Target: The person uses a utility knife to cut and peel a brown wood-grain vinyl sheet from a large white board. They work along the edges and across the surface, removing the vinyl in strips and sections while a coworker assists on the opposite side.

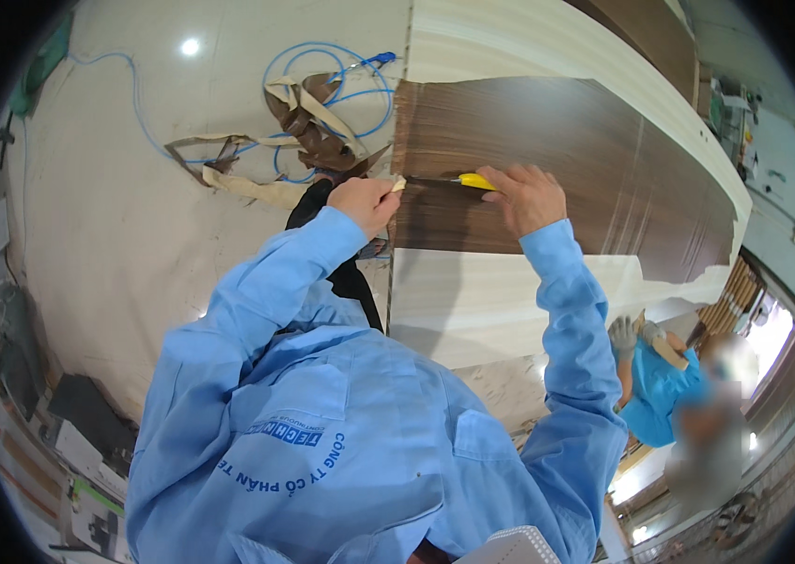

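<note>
A long panel with a dark brown wood-grain face (557, 160) and pale cream borders lies in front of me. My right hand (529, 195) grips a yellow-handled tool (471, 180) whose thin dark blade lies flat on the brown face, pointing left. My left hand (365, 202) is at the panel's left end, pinching a small pale strip of edge material (399, 183) where the blade's tip ends. Both arms wear light blue sleeves.
Brown and cream offcut strips (303, 117) and a coiled blue hose (341, 80) lie on the pale floor left of the panel. Another person in blue with a grey glove (646, 362) stands at the lower right. Boxes and clutter line the left edge.
</note>
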Demonstrator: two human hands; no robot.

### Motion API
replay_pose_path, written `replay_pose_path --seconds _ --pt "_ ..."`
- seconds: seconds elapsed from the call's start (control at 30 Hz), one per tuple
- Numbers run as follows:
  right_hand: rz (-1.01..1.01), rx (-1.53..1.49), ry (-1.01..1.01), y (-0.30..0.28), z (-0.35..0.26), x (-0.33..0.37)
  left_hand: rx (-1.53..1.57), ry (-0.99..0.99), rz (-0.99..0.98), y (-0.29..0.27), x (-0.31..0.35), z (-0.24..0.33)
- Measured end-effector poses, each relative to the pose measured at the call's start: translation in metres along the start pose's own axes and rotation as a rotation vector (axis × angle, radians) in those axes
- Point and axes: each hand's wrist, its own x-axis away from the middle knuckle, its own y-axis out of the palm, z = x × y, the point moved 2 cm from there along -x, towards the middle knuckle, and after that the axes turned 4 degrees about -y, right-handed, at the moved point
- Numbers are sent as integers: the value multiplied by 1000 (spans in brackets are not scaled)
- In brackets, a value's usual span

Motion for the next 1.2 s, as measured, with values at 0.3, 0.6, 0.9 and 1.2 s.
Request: replay_pose_path --seconds 0.3,0.6,0.9,1.2 --pt "-150 228 603 -30 136 131 -388 -157 -122 6 -23 -3" --pt "633 -925 1225 137 -78 272 -348 10 -214 19 -30 1" --pt "1363 -1516 1118 175 -113 276 108 690 -709 55 48 205" --pt "1601 -1697 1149 187 -123 302 -200 1142 -131 -34 47 431"
